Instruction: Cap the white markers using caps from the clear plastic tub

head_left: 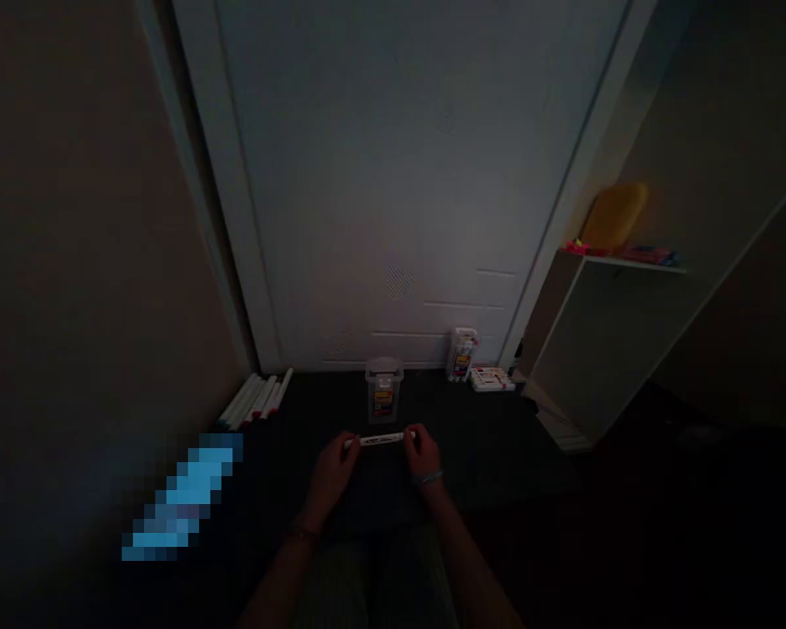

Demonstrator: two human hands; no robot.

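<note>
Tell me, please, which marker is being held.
The marker spanning left hand and right hand, before the middle tub; the loose markers at left lie untouched.

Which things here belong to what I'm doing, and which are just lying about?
Likely part of it:
White marker, in left hand and right hand
Clear container beyond it
Row of markers at left
Packed container, back right
White items beside it

Probably just lying about:
Yellow object on the cabinet
Pink item beside it

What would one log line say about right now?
left hand: holds white marker, left end | right hand: holds right end | clear box: upright beyond it | loose markers: side by side, left
</note>
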